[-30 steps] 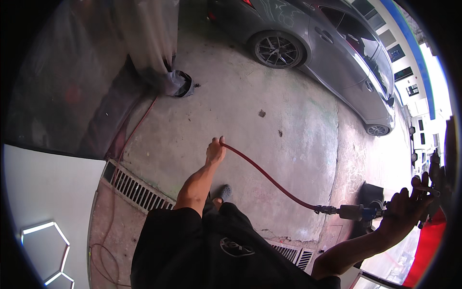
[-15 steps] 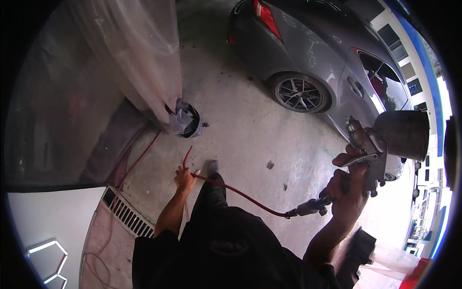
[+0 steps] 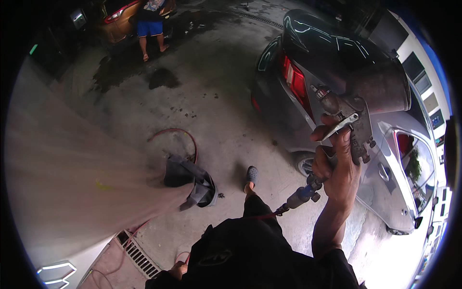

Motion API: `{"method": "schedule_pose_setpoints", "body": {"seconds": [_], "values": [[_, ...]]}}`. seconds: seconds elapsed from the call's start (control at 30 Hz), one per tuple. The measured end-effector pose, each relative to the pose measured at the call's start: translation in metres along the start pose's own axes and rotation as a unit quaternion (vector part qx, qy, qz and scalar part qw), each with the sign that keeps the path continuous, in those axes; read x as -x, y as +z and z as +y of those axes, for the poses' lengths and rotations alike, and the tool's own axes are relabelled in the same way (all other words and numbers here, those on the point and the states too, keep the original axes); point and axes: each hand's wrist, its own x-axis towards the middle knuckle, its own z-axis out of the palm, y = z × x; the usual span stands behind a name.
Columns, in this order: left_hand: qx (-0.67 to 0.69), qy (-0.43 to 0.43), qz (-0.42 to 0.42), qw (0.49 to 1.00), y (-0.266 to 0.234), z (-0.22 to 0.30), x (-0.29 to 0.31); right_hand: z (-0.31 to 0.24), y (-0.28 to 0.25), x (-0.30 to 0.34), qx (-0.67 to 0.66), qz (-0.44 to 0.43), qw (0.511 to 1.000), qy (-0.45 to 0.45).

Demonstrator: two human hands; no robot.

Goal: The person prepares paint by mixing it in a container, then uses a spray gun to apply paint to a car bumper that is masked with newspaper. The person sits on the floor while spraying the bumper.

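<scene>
My right hand [image 3: 342,176] is closed round the handle of a metal spray gun [image 3: 358,127], some fingers by its silver trigger. A large dark cup [image 3: 380,91] sits on the gun, partly covering the view of the car behind. Below the grip, a fitting with a blue section [image 3: 302,193] joins the gun to a red air hose [image 3: 262,216], which runs behind my dark shirt. At the lower edge, my left hand [image 3: 180,269] shows only in part beside my body. A loop of the hose comes out at its fingers, and it appears closed on it.
A grey car [image 3: 308,130] stands at the right. Hanging translucent sheeting [image 3: 110,159] fills the left, its lower end gathered into a dark bundle [image 3: 192,185]. More hose [image 3: 192,139] curves on the concrete behind it. A floor grate [image 3: 139,255] lies lower left. A person [image 3: 150,26] stands by an orange car [image 3: 120,24].
The view has swung left and farther out, bringing the person and orange car in. My left hand has drawn back beside my body. The spray gun stays raised in my right hand.
</scene>
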Motion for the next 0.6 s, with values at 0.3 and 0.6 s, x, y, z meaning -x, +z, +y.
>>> {"method": "schedule_pose_setpoints", "body": {"seconds": [0.3, 0.6], "values": [[0.172, 0.009, 0.050, 0.984, -0.212, 0.325, 0.006, 0.054, 0.113, -0.408, 0.000, -0.147, 0.989, 0.026], [0.215, -0.001, 0.065, 0.975, -0.496, 0.555, -0.101, 0.172, 0.293, -0.745, 0.005, -0.225, 0.974, 0.025]]}}
